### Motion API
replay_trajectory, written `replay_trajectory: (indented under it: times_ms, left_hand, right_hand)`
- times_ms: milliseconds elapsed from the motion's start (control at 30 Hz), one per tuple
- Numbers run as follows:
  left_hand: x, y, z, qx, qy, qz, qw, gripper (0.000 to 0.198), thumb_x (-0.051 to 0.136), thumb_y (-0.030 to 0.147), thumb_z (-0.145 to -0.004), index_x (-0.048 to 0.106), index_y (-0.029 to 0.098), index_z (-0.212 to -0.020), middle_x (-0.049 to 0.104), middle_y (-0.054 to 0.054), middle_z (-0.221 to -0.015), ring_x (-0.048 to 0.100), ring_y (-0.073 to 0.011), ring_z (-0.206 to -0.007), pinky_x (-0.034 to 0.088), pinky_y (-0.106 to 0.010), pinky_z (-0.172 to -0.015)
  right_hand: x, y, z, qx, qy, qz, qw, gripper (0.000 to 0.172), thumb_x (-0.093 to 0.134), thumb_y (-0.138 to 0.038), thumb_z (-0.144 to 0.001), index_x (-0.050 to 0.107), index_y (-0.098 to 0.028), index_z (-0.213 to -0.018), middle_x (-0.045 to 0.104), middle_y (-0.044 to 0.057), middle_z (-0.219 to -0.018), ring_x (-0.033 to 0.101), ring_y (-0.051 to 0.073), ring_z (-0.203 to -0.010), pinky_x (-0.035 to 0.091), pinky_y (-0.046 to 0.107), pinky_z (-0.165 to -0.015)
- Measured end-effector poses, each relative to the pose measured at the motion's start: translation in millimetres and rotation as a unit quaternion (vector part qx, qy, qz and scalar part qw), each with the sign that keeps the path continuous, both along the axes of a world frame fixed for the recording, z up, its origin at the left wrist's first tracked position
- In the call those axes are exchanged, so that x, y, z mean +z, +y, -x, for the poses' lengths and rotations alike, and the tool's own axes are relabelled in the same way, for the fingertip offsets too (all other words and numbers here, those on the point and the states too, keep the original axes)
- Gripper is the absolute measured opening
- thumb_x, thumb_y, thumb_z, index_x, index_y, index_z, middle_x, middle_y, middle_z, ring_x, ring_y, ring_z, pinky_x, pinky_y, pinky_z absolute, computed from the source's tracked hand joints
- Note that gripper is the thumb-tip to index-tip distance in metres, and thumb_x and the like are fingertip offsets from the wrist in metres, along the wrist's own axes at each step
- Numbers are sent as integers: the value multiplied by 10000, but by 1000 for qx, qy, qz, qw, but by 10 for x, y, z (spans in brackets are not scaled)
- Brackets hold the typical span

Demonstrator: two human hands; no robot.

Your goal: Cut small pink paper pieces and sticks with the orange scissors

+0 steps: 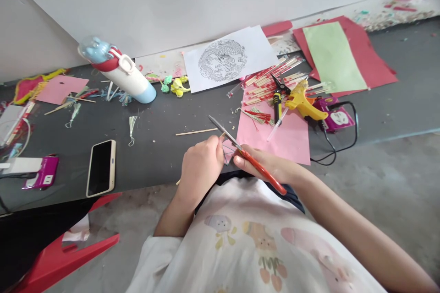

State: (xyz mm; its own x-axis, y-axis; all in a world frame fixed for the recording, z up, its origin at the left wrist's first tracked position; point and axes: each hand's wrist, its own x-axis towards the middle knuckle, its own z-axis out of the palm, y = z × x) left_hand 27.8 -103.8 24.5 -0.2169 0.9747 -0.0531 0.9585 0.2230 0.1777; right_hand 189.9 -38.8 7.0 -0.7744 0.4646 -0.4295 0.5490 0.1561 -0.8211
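Note:
My right hand (266, 165) is closed around red-handled scissors (240, 151), whose metal blades point up and left over the dark table (154, 146). My left hand (201, 165) is closed, pinching a small pink paper piece (228, 151) right beside the blades. A thin wooden stick (195, 132) lies on the table just beyond my left hand. Both hands are at the table's near edge, above my lap.
A pink sheet (285, 135) lies right of the scissors, with a yellow glue gun (302, 103), cutters (277, 96) and bundled sticks (268, 80) behind. A dragon print (223, 59), a bottle (117, 71), a phone (101, 167) and red and green papers (340, 55) lie about.

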Motion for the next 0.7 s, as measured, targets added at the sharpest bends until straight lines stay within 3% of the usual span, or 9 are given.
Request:
replay_trajectory:
  times_ms: [233, 433, 700]
  left_hand:
    - [-16, -16, 47, -49, 47, -32, 997, 338, 307, 339, -946, 530, 200, -733, 615, -16, -583, 549, -148, -485, 152, -292, -481]
    - [-86, -55, 107, -93, 71, -80, 990, 345, 307, 344, -947, 524, 191, -727, 597, -3, -574, 559, -140, -487, 165, -281, -472]
    - [-110, -57, 130, -110, 86, -109, 984, 318, 338, 302, -934, 533, 186, -711, 576, -1, -554, 548, -133, -485, 187, -288, -483]
  right_hand:
    - [-8, 28, -28, 1, -25, -41, 999, 434, 323, -638, -854, 423, -220, -793, 541, 13, -727, 488, 152, -633, 407, 309, -611]
    - [69, 7, -4, -38, -109, -70, 991, 448, 378, -617, -841, 445, -207, -675, 565, 22, -645, 491, 145, -586, 363, 284, -571]
    - [74, -111, -1, -77, -93, -80, 990, 400, 419, -547, -843, 380, -214, -627, 502, -17, -568, 449, 119, -517, 319, 254, -516]
